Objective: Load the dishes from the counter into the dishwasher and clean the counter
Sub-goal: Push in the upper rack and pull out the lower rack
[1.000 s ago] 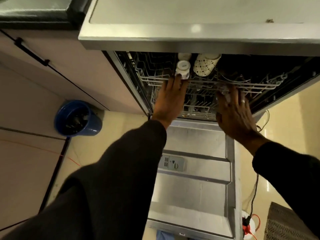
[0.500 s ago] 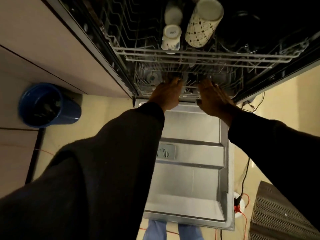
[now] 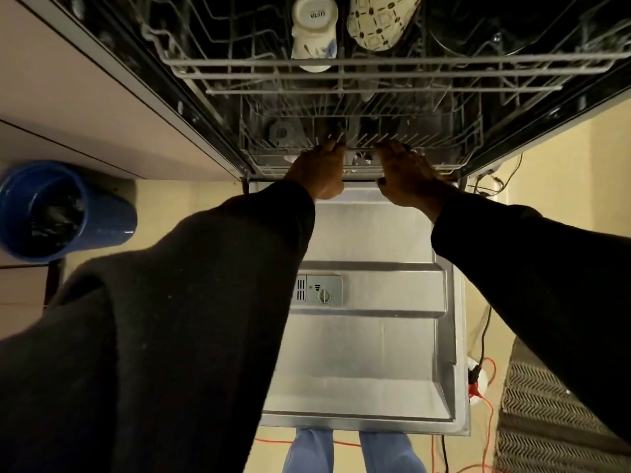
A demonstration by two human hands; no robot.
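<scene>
A black left sleeve (image 3: 164, 319) and a black right sleeve (image 3: 546, 285) fill the lower corners of the frame and reach up toward its centre. Between them the stainless steel dishwasher door (image 3: 368, 363) lies folded down flat, running from the centre to the bottom edge. Across the top, the grey wire upper rack (image 3: 444, 68) sits inside the dark tub. Below it, the grey wire lower rack (image 3: 454, 145) is set in the opening, just above the door's hinge edge. A round blue plastic bin (image 3: 102, 220) with a black liner stands on the floor at the left edge. A dark ribbed mat (image 3: 546, 421) lies at lower right. At the centre, the left hand (image 3: 319, 172) and the right hand (image 3: 409, 175) sit side by side on the lower rack's front rail. The grip of each is closed, with the fingers bent over the wire. In the upper rack at top centre, a white ceramic mug (image 3: 314, 29) shows its base to the camera. Just to its right is a cream cup with a brown square pattern (image 3: 375, 25). A small grey detergent dispenser (image 3: 319, 290) is set into the door.
</scene>
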